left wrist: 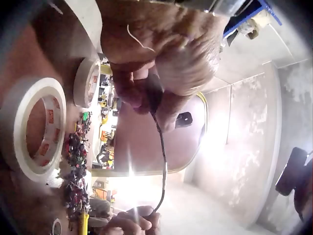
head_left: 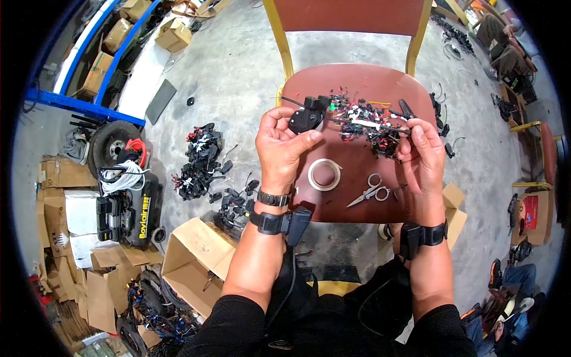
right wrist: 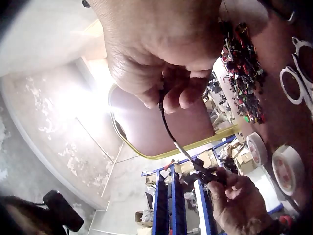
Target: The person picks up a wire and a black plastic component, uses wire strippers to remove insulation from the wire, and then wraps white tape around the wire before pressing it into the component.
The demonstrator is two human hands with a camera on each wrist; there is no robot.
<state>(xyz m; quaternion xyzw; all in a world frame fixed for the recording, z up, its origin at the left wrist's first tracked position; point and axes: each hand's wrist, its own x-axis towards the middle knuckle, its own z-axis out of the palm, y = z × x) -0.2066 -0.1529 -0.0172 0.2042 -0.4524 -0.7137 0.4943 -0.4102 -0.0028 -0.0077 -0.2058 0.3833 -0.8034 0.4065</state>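
My left hand (head_left: pixel 282 143) grips a small black plastic unit (head_left: pixel 305 121) with round details on its face, thumb lying along its lower side. A thin black cable (right wrist: pixel 167 128) with a white sleeve (head_left: pixel 367 124) runs from it across to my right hand (head_left: pixel 423 152). The fingertips of that hand pinch the cable's far end; in the right wrist view the tip is partly hidden between them. Below the cable, a pile of cut wires and connectors (head_left: pixel 383 143) covers part of the chair seat (head_left: pixel 351 208). Scissors (head_left: pixel 372 191) and white tape (head_left: pixel 311 175) lie nearer me.
A dark narrow tool (head_left: pixel 406 108) lies at the seat's right side. Heaps of black parts (head_left: pixel 199 172) sit on the floor to the left, near an open cardboard box (head_left: pixel 199 244), a compressor (head_left: pixel 141 208) and a wheel (head_left: pixel 110 146). The chair's backrest (head_left: pixel 351 15) rises at the far side.
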